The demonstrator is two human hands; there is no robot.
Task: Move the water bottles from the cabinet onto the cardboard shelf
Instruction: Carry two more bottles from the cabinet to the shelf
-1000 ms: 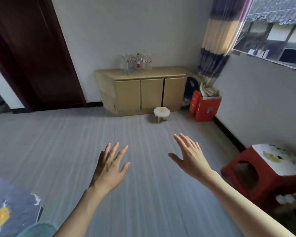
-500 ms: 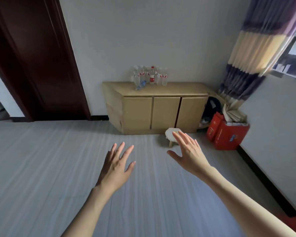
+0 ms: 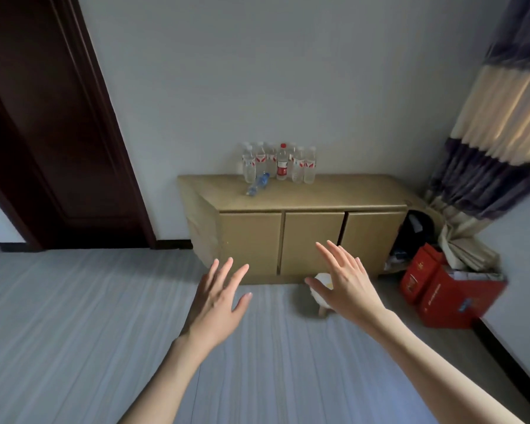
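Our left hand and right hand were out in front, fingers spread, each grip released and holding nothing. Beyond them stood a small stool to step around. The bottles clustered at the back of the cabinet top, one blue bottle lying down; best taken upright, one per hand.

Tan cabinet under clustered water bottles

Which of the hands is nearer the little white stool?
The right hand: it overlaps the stool in view. The left hand is off to the stool's left, over bare floor.
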